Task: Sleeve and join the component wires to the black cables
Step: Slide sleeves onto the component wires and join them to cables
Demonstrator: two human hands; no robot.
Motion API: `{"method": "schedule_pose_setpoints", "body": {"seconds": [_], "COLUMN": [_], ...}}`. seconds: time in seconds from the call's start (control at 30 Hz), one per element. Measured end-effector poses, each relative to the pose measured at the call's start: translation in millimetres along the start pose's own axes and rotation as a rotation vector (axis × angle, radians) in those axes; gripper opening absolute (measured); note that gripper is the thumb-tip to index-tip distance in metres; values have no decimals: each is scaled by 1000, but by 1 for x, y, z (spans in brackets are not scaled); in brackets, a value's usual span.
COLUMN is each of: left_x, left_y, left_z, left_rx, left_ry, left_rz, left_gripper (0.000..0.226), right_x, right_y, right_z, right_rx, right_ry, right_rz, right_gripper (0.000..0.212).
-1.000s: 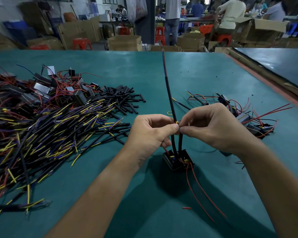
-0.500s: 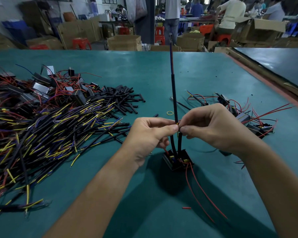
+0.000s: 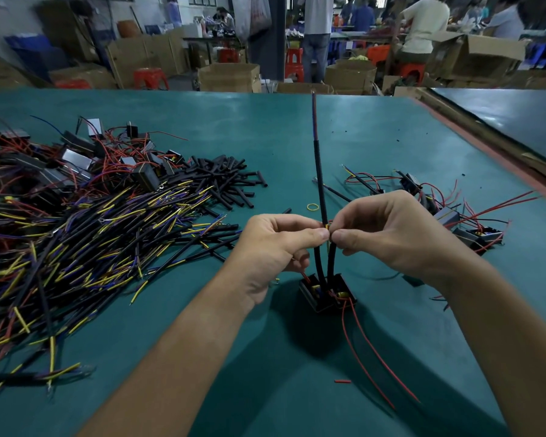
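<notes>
Nearest of all, two red leads [image 3: 369, 351] trail from the component [image 3: 325, 294] toward the person, with a red scrap [image 3: 342, 381] beside them. The component sits on the green table [image 3: 265, 127] just below both hands, where it was a second ago.

Above it, the left hand [image 3: 275, 247] and right hand [image 3: 388, 234] meet thumb to thumb. Each pinches the yellow wire ends [image 3: 327, 227] between thumb and forefinger, the other fingers curled in. Neither hand has shifted noticeably.

What has changed is the black cable [image 3: 318, 171] rising from that pinch. A second ago it leaned left; now it stands nearly upright, swung round at its far end. I judge that the fingers are twisting the bared ends together, so the joining step is under way and not yet finished. Whether a sleeve already sits on this lead I cannot tell.

Farther off, a yellow rubber band [image 3: 312, 206] lies just beside the cable. Loose black sleeves [image 3: 224, 181] and a heap of cables [image 3: 92, 234] wait to the left. Other components [image 3: 454, 216] lie to the right.
</notes>
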State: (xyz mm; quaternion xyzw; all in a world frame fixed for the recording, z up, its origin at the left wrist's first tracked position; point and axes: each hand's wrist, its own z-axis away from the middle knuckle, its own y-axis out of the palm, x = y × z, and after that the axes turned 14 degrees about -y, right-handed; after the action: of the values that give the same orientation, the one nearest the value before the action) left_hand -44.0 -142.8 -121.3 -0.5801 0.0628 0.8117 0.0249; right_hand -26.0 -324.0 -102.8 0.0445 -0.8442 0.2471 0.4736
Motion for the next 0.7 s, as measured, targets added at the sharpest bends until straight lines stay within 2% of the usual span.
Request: {"method": "schedule_pose_setpoints", "body": {"seconds": [0.17, 0.4, 0.7], "left_x": [0, 0, 3], "left_y": [1, 4, 6], "left_z": [0, 1, 1], "left_rx": [5, -8, -119], "left_ry": [17, 74, 154], "left_rz": [0, -28, -24], "left_gripper": [18, 14, 6], "right_x": [-2, 1, -2], "right_y": [2, 4, 7], "right_z": [0, 1, 0], "right_rx": [28, -11, -52], "right_ry": [46, 10, 3], "right_rz": [5, -5, 18], "right_gripper": [11, 9, 6]}}
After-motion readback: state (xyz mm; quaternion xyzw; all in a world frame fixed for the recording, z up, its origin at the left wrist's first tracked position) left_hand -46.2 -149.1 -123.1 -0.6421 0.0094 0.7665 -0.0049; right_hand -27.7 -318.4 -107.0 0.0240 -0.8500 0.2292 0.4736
